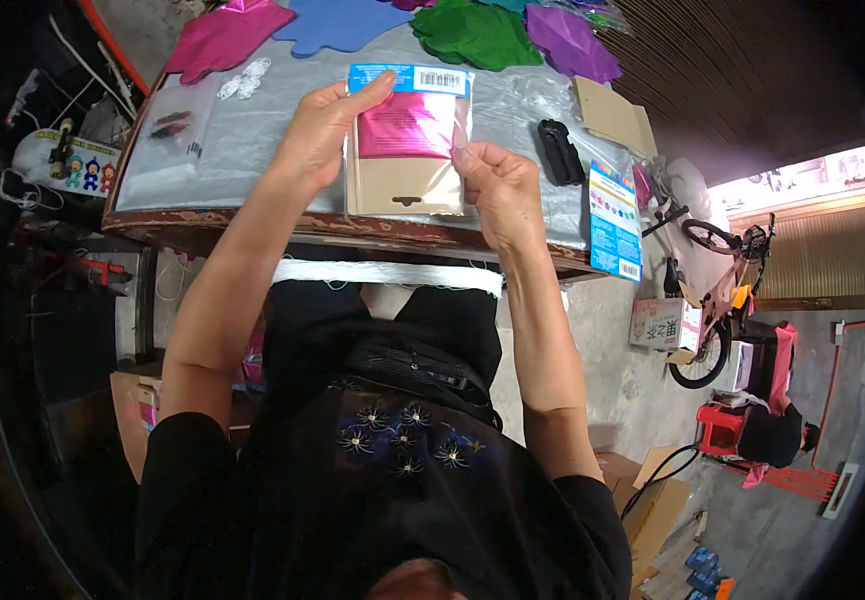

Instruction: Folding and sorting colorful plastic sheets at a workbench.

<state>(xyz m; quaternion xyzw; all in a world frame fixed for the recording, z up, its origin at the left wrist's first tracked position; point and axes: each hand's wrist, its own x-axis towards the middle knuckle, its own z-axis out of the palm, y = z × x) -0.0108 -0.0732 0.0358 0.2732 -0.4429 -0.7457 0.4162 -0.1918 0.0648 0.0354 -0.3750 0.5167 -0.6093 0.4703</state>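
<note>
Packet point(408, 150) held above counter point(183, 221)
Left grip point(318, 132) pinches its far end, right grip point(506, 185) its right edge

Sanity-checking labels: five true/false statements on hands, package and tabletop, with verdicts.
1. The left hand holds the clear package. True.
2. The right hand touches nothing. False: the right hand pinches the package's right edge.
3. Pink material shows inside the package. True.
4. Green pieces lie left of blue pieces. False: the green pieces are right of the blue pieces.
5. A black object lies right of the right hand. True.
</note>
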